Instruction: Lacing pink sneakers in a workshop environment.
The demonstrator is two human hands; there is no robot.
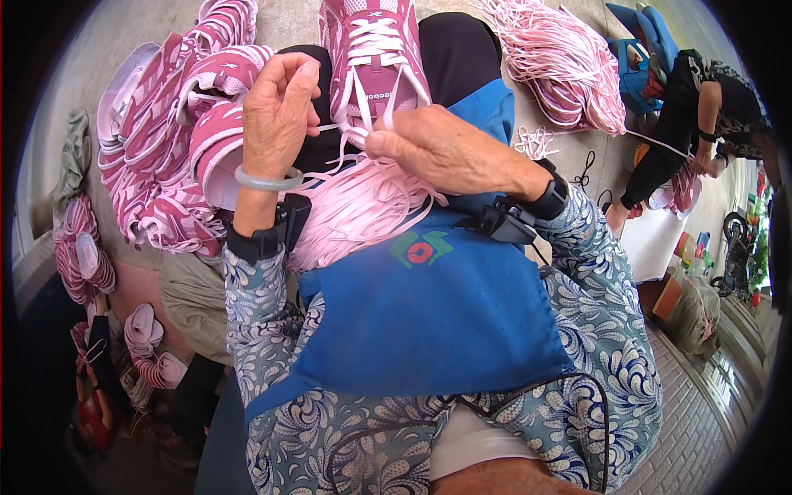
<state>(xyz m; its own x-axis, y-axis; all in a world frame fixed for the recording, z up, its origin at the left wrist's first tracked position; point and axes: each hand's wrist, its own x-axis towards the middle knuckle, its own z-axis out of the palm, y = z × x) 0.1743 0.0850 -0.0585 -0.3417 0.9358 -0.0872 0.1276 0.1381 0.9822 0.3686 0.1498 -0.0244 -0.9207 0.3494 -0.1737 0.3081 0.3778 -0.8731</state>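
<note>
A pink and maroon sneaker [384,74] rests between my knees, its tongue end toward me. White shoelace [371,45] crosses its upper part, and loose ends hang over the tongue. To the left of the shoe, my left hand [280,103] has its fingers curled closed, with a stretch of lace running from its fingertips to the tongue. My right hand [441,147] is pinched closed on another part of the lace, low over the tongue; its fingertips are partly hidden. A bundle of pale pink laces [355,206] lies on my lap below both hands.
Stacked pink sneakers [157,148] crowd my left side. Beyond my right knee lies a large heap of shoes and pink laces [565,66]. Another person [701,124] works at the far right, and someone else's arms [95,388] show at the lower left. A blue apron [429,322] covers my lap.
</note>
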